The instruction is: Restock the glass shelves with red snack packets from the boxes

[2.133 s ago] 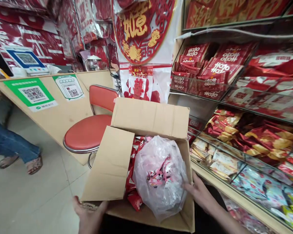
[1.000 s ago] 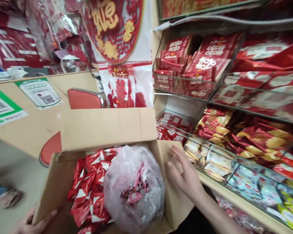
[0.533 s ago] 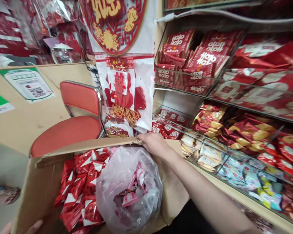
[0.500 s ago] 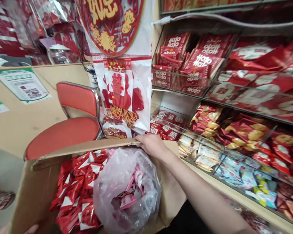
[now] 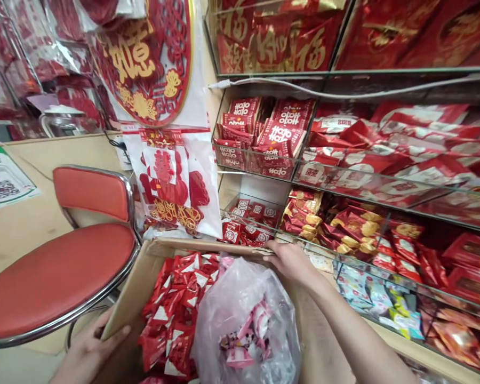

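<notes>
A cardboard box point(image 5: 124, 314) stands open in front of me, tilted a little. My left hand point(image 5: 94, 341) grips its left wall, with the thumb inside and the fingers outside. At the far right corner my right hand point(image 5: 290, 260) is closed over the rim. Inside, small red-and-white wrapped packets point(image 5: 176, 314) fill the left part. Beside them on the right lies a clear plastic bag point(image 5: 212, 320), its mouth open, with pink wrapped packets point(image 5: 246, 341) in it. The lower part of the box is out of view.
Right of the box rise glass-fronted shelves point(image 5: 356, 181) full of red and gold packets. A red chair point(image 5: 72, 261) with a chrome frame stands on the left. Behind the box hang red-and-gold decorations point(image 5: 166, 181). A white cable point(image 5: 280, 88) runs along the shelves.
The box, with both hands on it, has shifted right in view, and the chair and shelves have slid left. More of my left hand now shows on the box wall.
</notes>
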Action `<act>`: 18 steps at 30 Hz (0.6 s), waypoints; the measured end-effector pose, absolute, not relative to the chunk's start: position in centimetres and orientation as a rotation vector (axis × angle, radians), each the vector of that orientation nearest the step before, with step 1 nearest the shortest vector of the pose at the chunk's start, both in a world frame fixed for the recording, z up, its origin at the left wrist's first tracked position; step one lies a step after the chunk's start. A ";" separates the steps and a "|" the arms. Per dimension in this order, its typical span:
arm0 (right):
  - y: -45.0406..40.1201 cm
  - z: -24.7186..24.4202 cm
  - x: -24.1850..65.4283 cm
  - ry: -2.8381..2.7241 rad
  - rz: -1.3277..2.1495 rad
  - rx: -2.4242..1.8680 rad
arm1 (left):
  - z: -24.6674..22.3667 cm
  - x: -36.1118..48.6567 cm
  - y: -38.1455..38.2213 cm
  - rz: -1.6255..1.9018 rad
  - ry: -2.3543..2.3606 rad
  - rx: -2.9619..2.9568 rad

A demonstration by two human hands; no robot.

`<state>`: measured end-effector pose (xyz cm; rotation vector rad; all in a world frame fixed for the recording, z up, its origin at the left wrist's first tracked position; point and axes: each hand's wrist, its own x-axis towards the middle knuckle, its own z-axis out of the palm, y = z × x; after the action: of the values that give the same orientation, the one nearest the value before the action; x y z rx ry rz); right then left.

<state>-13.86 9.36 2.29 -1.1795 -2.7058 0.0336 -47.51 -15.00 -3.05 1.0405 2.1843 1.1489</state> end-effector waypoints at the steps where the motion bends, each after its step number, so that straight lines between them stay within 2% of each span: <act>1: 9.6 2.1 -12.7 -2.679 0.036 -1.229 | -2.9 -46.9 -13.7 1.121 2.068 1.037; 8: 9.5 -0.5 -6.3 -2.429 0.069 -1.482 | -3.4 -42.5 -7.0 1.142 1.956 1.085; 18: 8.9 -3.1 -4.2 -2.159 0.001 -1.404 | -2.0 -41.9 -5.3 0.949 1.873 1.346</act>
<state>-4.22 8.87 -3.12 -1.4042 -2.1589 0.0006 -41.88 -5.35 -1.97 1.3463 1.8726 0.9487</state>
